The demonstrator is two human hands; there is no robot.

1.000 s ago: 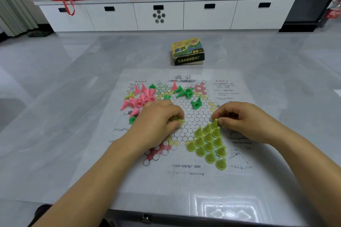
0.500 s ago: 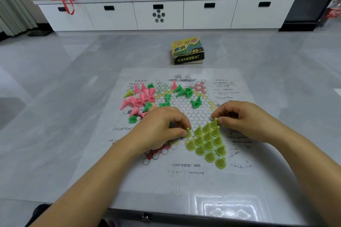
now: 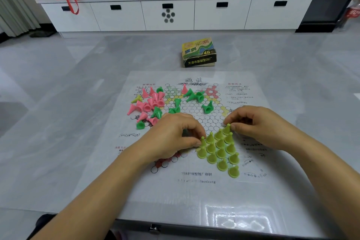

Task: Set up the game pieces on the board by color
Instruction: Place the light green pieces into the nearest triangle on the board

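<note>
Our yellow-green plastic cone pieces [image 3: 220,152] stand in their triangle on the printed paper board [image 3: 194,191]. Our left hand [image 3: 171,138] pinches one at its edge, our right hand [image 3: 259,126] the tip piece. Pink cones [image 3: 150,103] and dark green cones [image 3: 194,96] lie jumbled, not yet sorted.

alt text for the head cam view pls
Two hands set yellow-green pieces into a triangle on a paper game board: the left hand pinches a piece at its left edge, the right hand pinches the far tip piece. Jumbled pink pieces and green pieces lie on the board's far half, a small box beyond.
</note>
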